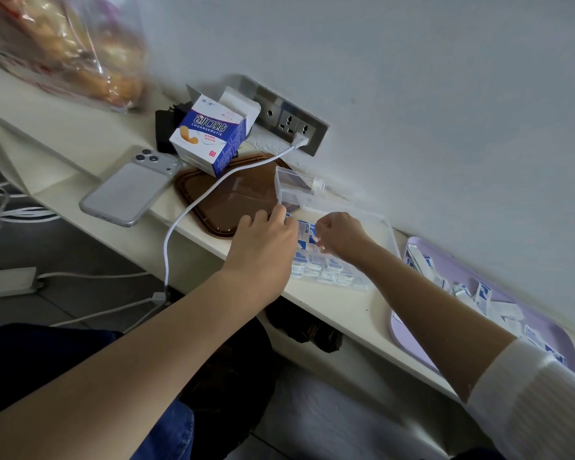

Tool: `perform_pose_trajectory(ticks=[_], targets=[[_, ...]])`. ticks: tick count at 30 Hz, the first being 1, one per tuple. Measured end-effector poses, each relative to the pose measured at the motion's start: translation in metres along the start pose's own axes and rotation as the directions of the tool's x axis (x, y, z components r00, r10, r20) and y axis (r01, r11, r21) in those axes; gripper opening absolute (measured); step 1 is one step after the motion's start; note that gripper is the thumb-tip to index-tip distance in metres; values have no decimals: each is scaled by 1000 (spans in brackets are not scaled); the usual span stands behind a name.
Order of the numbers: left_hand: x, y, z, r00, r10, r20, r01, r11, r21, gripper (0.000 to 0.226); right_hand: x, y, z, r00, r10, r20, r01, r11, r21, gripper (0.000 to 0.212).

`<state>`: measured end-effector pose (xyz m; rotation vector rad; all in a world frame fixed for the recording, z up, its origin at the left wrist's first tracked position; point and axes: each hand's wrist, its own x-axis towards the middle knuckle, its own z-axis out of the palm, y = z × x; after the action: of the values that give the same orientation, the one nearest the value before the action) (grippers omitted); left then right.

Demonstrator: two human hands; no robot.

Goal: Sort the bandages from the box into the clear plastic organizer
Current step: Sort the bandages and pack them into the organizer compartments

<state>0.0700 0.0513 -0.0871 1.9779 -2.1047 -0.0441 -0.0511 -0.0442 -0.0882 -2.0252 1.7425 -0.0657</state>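
Note:
The clear plastic organizer (pixel 384 227) lies on the cream shelf against the wall. Blue-and-white wrapped bandages (pixel 326 268) fill its near compartments. My left hand (pixel 266 240) reaches in from the left, its fingertips at the organizer's left edge touching a bandage (pixel 304 229). My right hand (pixel 341 237) pinches that same bandage from the right, fingers curled over it. The blue-and-white bandage box (pixel 206 137) stands open, farther back left. Several loose bandages (pixel 482 297) lie on a lilac tray (pixel 555 333) at the right.
A phone (pixel 130 187) lies face down on the shelf's left part. A brown lid (pixel 226 197) sits beside it, crossed by a white cable (pixel 193 207) plugged into the wall socket (pixel 292 124). A small clear box (pixel 291 187) stands behind the organizer. A plastic bag (pixel 63 44) sits far left.

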Motion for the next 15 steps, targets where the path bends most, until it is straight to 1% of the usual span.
perform_pose_trajectory(ticks=[2, 9, 11, 14, 15], targets=[[0, 0, 0, 1000, 2, 1, -2, 1000, 9, 34, 2, -4, 3, 999, 1, 35, -1, 1000, 14, 31], [0, 0, 0, 1000, 9, -8, -9, 1000, 17, 36, 2, -2, 4, 1000, 8, 28, -11, 994, 106, 27], [0, 1, 1, 1000, 8, -2, -8, 1000, 26, 37, 2, -2, 1, 999, -4, 50, 0, 995, 95, 29], [1, 2, 1, 1000, -1, 6, 1, 1000, 27, 36, -5, -2, -3, 999, -43, 15, 41, 994, 106, 29], [1, 3, 1, 1000, -7, 9, 7, 1000, 28, 35, -10, -1, -5, 997, -74, -18, 75, 992, 100, 30]])
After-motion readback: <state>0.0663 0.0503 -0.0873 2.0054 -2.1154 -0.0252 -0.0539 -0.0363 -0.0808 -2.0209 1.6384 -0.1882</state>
